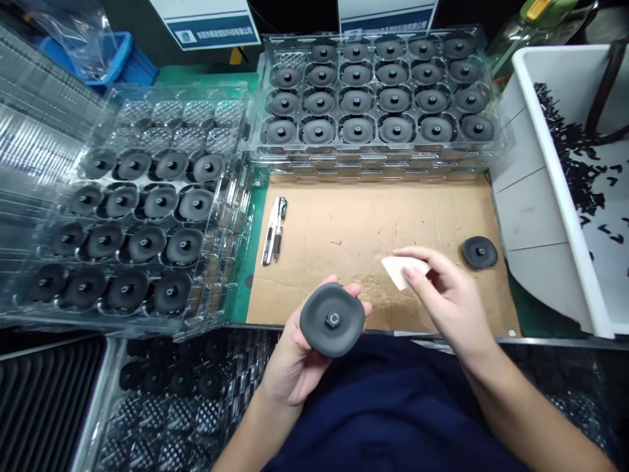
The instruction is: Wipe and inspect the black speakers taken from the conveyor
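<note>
In my left hand [299, 364] rests a black rounded-square dish-like part [319, 334] with a small hexagonal stud at its centre, stud facing up. My fingers curl round its underside and edge. A folded white cloth or paper pad [400, 270] is pinched between thumb and fingers of my right hand [452, 295], apart from the part. Another black part [480, 252] of the same kind lies on the cardboard mat [344, 216], right of my right hand.
Clear trays of black parts are stacked at the left [147, 200] and back [356, 101]. A pen [278, 229] and a utility knife [268, 236] lie on the mat's left. At the right stands a white bin [550, 164] with small black pieces; a blue basket [140, 65] is back left.
</note>
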The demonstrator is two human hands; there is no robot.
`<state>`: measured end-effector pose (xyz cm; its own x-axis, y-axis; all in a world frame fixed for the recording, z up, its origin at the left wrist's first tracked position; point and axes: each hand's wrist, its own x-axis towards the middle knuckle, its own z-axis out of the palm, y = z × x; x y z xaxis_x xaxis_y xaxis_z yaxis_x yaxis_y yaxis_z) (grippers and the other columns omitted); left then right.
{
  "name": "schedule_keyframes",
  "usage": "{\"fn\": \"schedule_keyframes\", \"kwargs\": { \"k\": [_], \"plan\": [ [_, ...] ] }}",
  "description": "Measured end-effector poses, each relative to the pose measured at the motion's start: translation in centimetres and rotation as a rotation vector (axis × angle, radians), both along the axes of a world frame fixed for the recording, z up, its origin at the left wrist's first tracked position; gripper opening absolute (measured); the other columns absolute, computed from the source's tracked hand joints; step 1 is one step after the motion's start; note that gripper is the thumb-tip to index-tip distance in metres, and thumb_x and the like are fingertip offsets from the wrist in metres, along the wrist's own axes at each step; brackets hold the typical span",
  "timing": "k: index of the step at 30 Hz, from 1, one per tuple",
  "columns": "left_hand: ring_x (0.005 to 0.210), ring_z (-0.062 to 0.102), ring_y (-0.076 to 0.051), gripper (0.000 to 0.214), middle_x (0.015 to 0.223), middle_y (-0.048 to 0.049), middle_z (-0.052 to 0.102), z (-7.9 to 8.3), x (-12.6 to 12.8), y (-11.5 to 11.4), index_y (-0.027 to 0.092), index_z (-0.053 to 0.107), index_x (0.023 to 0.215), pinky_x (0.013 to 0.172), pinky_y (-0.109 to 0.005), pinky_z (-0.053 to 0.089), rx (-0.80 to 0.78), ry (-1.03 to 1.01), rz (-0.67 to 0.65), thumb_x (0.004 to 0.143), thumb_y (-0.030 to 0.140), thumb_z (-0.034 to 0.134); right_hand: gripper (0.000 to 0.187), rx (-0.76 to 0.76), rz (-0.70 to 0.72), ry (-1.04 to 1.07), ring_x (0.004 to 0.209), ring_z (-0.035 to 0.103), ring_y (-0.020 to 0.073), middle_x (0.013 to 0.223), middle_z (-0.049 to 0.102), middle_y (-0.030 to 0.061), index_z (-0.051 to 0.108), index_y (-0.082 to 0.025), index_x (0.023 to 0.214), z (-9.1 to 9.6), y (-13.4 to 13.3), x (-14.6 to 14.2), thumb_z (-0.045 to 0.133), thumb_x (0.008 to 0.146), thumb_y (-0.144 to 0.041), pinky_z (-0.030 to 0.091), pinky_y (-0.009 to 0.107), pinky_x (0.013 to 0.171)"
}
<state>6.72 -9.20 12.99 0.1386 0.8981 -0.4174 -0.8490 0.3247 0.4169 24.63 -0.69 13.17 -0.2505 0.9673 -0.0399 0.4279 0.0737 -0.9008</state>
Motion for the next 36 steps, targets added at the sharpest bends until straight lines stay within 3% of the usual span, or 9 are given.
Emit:
{"fn": "schedule_keyframes", "kwargs": {
  "k": [4,6,10,13,15,18,23,31,36],
  "plan": [
    [0.099,0.063,-0.021,0.054,0.111,-0.0047,0.066,-0.4,0.3,0.0,0.022,0.062,0.114,0.087,-0.028,0.049,-0.044,0.122,0.039,0.066,0.040,0.075,0.031,0.416,0.329,0.051,0.090,0.058,0.0146,0.108,0.064,0.0010,0.057,-0.024,0.117,3.4,-0.3,-2.3,0.050,0.088,-0.013,0.043,0.028,0.074],
    [0.096,0.062,-0.018,0.051,0.107,-0.0037,0.067,-0.7,0.3,0.0,0.021,0.063,0.112,0.082,-0.023,0.050,-0.085,0.193,0.073,0.066,0.035,0.076,0.030,0.410,0.463,-0.016,0.084,0.057,0.0136,0.098,0.065,0.0011,0.057,-0.021,0.116,4.0,-0.4,-3.3,0.047,0.089,-0.011,0.041,0.028,0.072],
    [0.091,0.061,-0.013,0.048,0.106,-0.0003,0.066,-1.0,0.2,0.1,0.024,0.064,0.109,0.076,-0.018,0.050,-0.092,0.158,0.149,0.064,0.035,0.078,0.026,0.402,0.472,-0.308,0.066,0.049,0.0132,0.074,0.059,0.0007,0.063,-0.020,0.104,4.0,0.2,-4.5,0.043,0.089,-0.011,0.033,0.029,0.063],
    [0.086,0.061,-0.012,0.035,0.093,0.0005,0.068,-1.0,0.4,0.3,0.020,0.069,0.095,0.076,-0.018,0.051,-0.088,0.090,0.118,0.067,0.039,0.075,0.027,0.582,0.605,-0.087,0.068,0.049,0.0124,0.077,0.059,0.0013,0.062,-0.018,0.104,3.6,1.1,-5.0,0.039,0.091,-0.014,0.031,0.029,0.063],
    [0.085,0.062,-0.013,0.033,0.091,-0.0003,0.068,-1.0,0.5,0.4,0.018,0.069,0.092,0.078,-0.020,0.051,-0.093,0.080,0.092,0.067,0.039,0.075,0.025,0.510,0.665,0.032,0.072,0.051,0.0107,0.083,0.061,0.0005,0.062,-0.019,0.103,3.3,1.6,-4.9,0.039,0.092,-0.015,0.032,0.027,0.065],
    [0.089,0.061,-0.014,0.041,0.102,-0.0022,0.067,-1.3,0.4,0.4,0.019,0.067,0.101,0.084,-0.023,0.050,-0.060,0.079,0.064,0.066,0.040,0.075,0.023,0.337,0.585,-0.131,0.073,0.050,0.0111,0.081,0.060,-0.0002,0.063,-0.019,0.100,3.1,1.7,-4.6,0.043,0.090,-0.013,0.032,0.027,0.067],
    [0.090,0.062,-0.011,0.030,0.095,-0.0002,0.068,-1.6,0.2,0.3,0.018,0.068,0.099,0.080,-0.016,0.049,0.020,0.052,0.010,0.075,0.036,0.069,0.025,0.549,0.672,-0.036,0.069,0.048,0.0128,0.079,0.060,0.0003,0.063,-0.020,0.102,2.8,1.9,-5.0,0.043,0.089,-0.015,0.029,0.030,0.064],
    [0.113,0.056,-0.031,0.058,0.134,-0.0135,0.052,-1.4,-1.3,-0.2,0.021,0.052,0.126,0.092,-0.035,0.048,0.002,-0.124,-0.099,0.074,0.042,0.067,0.018,-0.075,0.416,0.051,0.085,0.058,0.0111,0.095,0.064,-0.0010,0.064,-0.026,0.100,-2.2,2.7,-0.6,0.050,0.090,-0.020,0.044,0.023,0.074],
    [0.113,0.056,-0.031,0.061,0.134,-0.0124,0.051,-1.4,-1.4,-0.2,0.021,0.052,0.126,0.091,-0.033,0.049,-0.002,-0.189,-0.107,0.072,0.044,0.068,0.019,-0.156,0.322,-0.030,0.089,0.059,0.0169,0.099,0.065,0.0018,0.064,-0.026,0.102,-6.1,0.2,0.9,0.050,0.090,-0.028,0.046,0.031,0.078]
  ]
}}
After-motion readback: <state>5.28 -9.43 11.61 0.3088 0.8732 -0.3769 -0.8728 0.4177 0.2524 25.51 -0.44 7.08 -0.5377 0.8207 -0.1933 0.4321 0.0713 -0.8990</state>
